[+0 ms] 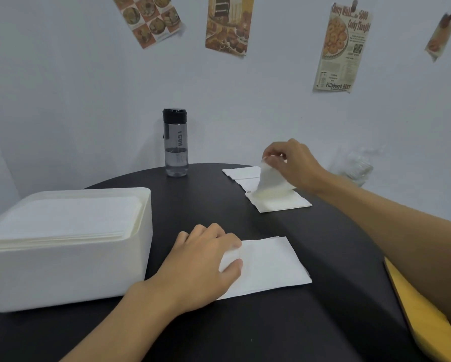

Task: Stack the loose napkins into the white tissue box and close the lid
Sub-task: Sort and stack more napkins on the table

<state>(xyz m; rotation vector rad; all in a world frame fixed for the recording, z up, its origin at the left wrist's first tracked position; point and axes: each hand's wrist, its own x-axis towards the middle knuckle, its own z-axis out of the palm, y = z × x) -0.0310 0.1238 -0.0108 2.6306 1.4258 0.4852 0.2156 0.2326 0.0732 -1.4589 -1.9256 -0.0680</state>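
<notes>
I am watching the right hand (295, 165) at the far right: its thumb and fingers are pinching the top corner of one lifted napkin (271, 178), which is peeling up from the far napkins (279, 202) lying flat on the table. The left hand (206, 262) is resting on the near napkins (268, 262) in the middle, and its thumb and curled fingers seem to be pinching their left edge.

I am judging these sheets as very light, soft and limp. They are bending under their own weight and could tear or slide apart. I am thinking a corner or a short edge is the best place to take hold, with the other hand pressing the pile so that only one sheet is coming up.

The white tissue box (62, 267) is standing at the near left, open, and is showing a stack of napkins almost up to its rim.

The black round table (245, 330) is looking smooth. A water bottle (175, 147) is standing at its far side, and crumpled clear plastic (357, 165) is lying at the far right. A yellow flat thing (433, 327) is showing at the near right; I cannot tell if it is the lid. Food posters (343, 48) are hanging on the pale wall.
</notes>
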